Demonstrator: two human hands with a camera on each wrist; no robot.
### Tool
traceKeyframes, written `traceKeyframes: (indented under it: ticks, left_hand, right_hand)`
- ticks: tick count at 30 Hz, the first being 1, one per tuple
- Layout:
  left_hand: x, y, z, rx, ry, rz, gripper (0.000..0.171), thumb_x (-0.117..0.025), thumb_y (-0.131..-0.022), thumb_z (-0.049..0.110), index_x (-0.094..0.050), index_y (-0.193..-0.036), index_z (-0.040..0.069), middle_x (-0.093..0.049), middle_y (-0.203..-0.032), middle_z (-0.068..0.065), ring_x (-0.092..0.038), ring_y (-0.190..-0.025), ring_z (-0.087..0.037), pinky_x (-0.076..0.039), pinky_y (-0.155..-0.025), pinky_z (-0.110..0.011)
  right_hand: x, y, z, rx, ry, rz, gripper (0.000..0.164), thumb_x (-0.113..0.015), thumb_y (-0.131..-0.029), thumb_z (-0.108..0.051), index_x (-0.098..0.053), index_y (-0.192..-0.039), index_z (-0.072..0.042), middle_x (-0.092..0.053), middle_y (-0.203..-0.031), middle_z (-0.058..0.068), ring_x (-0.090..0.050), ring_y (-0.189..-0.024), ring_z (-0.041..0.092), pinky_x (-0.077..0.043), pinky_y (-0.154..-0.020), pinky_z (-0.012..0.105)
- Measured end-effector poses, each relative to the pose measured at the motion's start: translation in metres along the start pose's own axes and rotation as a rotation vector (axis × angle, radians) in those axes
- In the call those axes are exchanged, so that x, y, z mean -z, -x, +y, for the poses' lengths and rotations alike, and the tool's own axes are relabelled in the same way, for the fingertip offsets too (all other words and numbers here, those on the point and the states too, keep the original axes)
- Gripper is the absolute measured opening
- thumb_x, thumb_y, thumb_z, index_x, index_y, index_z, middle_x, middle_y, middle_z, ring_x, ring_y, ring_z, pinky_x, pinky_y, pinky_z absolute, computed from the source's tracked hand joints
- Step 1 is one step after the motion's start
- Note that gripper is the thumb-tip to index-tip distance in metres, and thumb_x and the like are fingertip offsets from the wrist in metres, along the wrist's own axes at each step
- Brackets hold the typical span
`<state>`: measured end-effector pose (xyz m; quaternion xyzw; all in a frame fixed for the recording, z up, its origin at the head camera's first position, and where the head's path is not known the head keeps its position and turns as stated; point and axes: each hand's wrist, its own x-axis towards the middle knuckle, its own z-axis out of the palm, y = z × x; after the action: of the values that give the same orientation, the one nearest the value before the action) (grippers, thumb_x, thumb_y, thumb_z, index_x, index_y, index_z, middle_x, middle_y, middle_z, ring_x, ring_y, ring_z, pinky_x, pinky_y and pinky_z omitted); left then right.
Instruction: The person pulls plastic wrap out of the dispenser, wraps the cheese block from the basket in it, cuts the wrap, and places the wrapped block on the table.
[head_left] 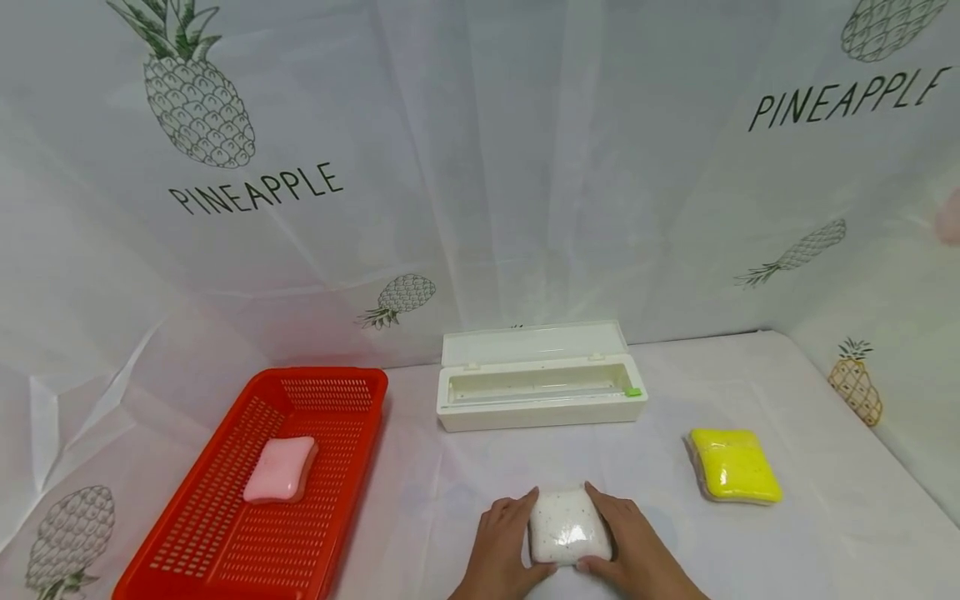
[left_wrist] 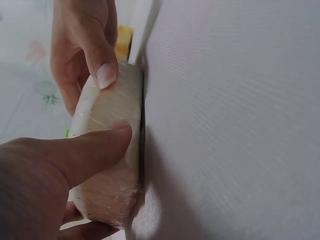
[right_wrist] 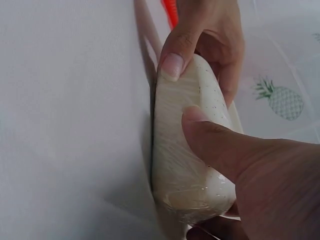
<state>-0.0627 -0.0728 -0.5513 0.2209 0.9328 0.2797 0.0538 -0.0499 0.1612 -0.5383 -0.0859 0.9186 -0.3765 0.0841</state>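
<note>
Lying within the 2-hand grip (head_left: 504, 543) (head_left: 634, 543): a white block (head_left: 567, 523).

Open, long white plastic box (head_left: 540, 415) before a white pineapple-printed backdrop (head_left: 525, 167)
A small green tab (head_left: 633, 392) sits at the box's right end. Leftward, a red, rectangular, perforated plastic basket (head_left: 277, 542) holds a pink, rounded-square block (head_left: 279, 469); rightward lies a bright yellow, rounded-square block (head_left: 738, 465), well apart from the basket.

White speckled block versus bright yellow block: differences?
The white plastic-wrapped squarish block is held between left hand and right hand; the bright yellow squarish block lies untouched. The white block's top is dark-speckled white, the yellow block's bright yellow. Both look glossy and round-cornered.
</note>
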Motion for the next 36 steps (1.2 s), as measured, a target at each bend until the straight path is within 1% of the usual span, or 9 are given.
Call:
traceKeyframes:
  ticks: [5, 9, 17, 19, 24, 26, 31, 33, 36]
  left_hand:
    - [-0.005, -0.006, 0.007, 0.007, 0.018, 0.0, 0.093, -0.098, -0.074, 0.04, -0.056, -0.151, 0.008, -0.07, -0.129, 0.004, -0.053, -0.121, -0.017, -0.047, -0.103, -0.042]
    - [-0.013, -0.012, 0.016, -0.032, 0.003, -0.003, 0.092, -0.097, -0.074, 0.043, -0.058, -0.149, 0.007, -0.07, -0.123, 0.006, -0.054, -0.119, -0.015, -0.047, -0.1, -0.039]
    - [-0.027, -0.03, 0.044, -0.13, -0.078, -0.041, 0.092, -0.092, -0.078, 0.053, -0.057, -0.149, 0.007, -0.069, -0.125, 0.007, -0.052, -0.118, -0.01, -0.045, -0.098, -0.032]
    - [-0.03, -0.036, 0.053, -0.156, -0.101, -0.062, 0.092, -0.09, -0.08, 0.056, -0.056, -0.15, 0.006, -0.069, -0.128, 0.006, -0.052, -0.118, -0.01, -0.044, -0.097, -0.03]
    - [-0.04, -0.046, 0.075, -0.224, -0.163, -0.124, 0.096, -0.084, -0.083, 0.062, -0.05, -0.151, 0.004, -0.067, -0.134, 0.004, -0.05, -0.121, -0.009, -0.042, -0.097, -0.027]
    - [-0.045, -0.049, 0.083, -0.25, -0.166, -0.14, 0.095, -0.084, -0.083, 0.062, -0.048, -0.149, 0.004, -0.067, -0.132, 0.002, -0.051, -0.121, -0.009, -0.043, -0.097, -0.026]
    - [-0.058, -0.06, 0.106, -0.318, -0.175, -0.174, 0.084, -0.083, -0.085, 0.06, -0.049, -0.141, 0.006, -0.064, -0.125, 0.001, -0.051, -0.119, -0.006, -0.042, -0.095, -0.02]
    - [-0.064, -0.065, 0.115, -0.339, -0.207, -0.188, 0.084, -0.081, -0.086, 0.061, -0.05, -0.141, 0.006, -0.062, -0.127, 0.003, -0.051, -0.119, -0.005, -0.042, -0.095, -0.019]
    - [-0.072, -0.071, 0.127, -0.367, -0.256, -0.224, 0.081, -0.077, -0.09, 0.062, -0.051, -0.143, 0.008, -0.059, -0.138, 0.003, -0.049, -0.127, -0.006, -0.041, -0.1, -0.02]
  right_hand:
    - [0.007, 0.004, 0.008, 0.005, 0.008, -0.022, 0.1, -0.097, -0.072, -0.035, -0.051, -0.151, 0.006, -0.067, -0.132, 0.012, -0.062, -0.112, 0.024, -0.056, -0.096, 0.044]
    - [0.015, 0.009, 0.018, -0.012, 0.03, -0.023, 0.099, -0.097, -0.072, -0.033, -0.052, -0.15, 0.007, -0.069, -0.128, 0.01, -0.064, -0.108, 0.022, -0.057, -0.093, 0.04]
    - [0.04, 0.023, 0.038, -0.094, 0.099, 0.012, 0.099, -0.098, -0.07, -0.03, -0.052, -0.15, 0.005, -0.069, -0.126, 0.008, -0.064, -0.106, 0.02, -0.057, -0.095, 0.049]
    - [0.047, 0.027, 0.043, -0.132, 0.095, 0.014, 0.1, -0.098, -0.07, -0.03, -0.05, -0.15, 0.004, -0.068, -0.127, 0.008, -0.065, -0.109, 0.021, -0.056, -0.097, 0.051]
    - [0.066, 0.04, 0.063, -0.171, 0.073, -0.013, 0.099, -0.098, -0.071, -0.029, -0.048, -0.149, 0.006, -0.068, -0.13, 0.01, -0.065, -0.117, 0.028, -0.053, -0.1, 0.059]
    - [0.075, 0.046, 0.072, -0.179, 0.09, -0.021, 0.099, -0.098, -0.071, -0.031, -0.048, -0.149, 0.005, -0.068, -0.13, 0.009, -0.065, -0.116, 0.024, -0.053, -0.1, 0.058]
    - [0.095, 0.062, 0.096, -0.181, 0.172, -0.017, 0.099, -0.098, -0.071, -0.031, -0.048, -0.149, 0.004, -0.069, -0.128, 0.009, -0.061, -0.104, 0.003, -0.059, -0.091, 0.048]
    - [0.103, 0.068, 0.105, -0.17, 0.184, -0.019, 0.098, -0.097, -0.072, -0.028, -0.047, -0.148, 0.007, -0.069, -0.128, 0.015, -0.063, -0.102, 0.007, -0.06, -0.087, 0.048]
    - [0.112, 0.076, 0.115, -0.198, 0.155, -0.034, 0.099, -0.097, -0.073, -0.025, -0.043, -0.148, 0.01, -0.067, -0.128, 0.025, -0.068, -0.107, 0.024, -0.06, -0.085, 0.052]
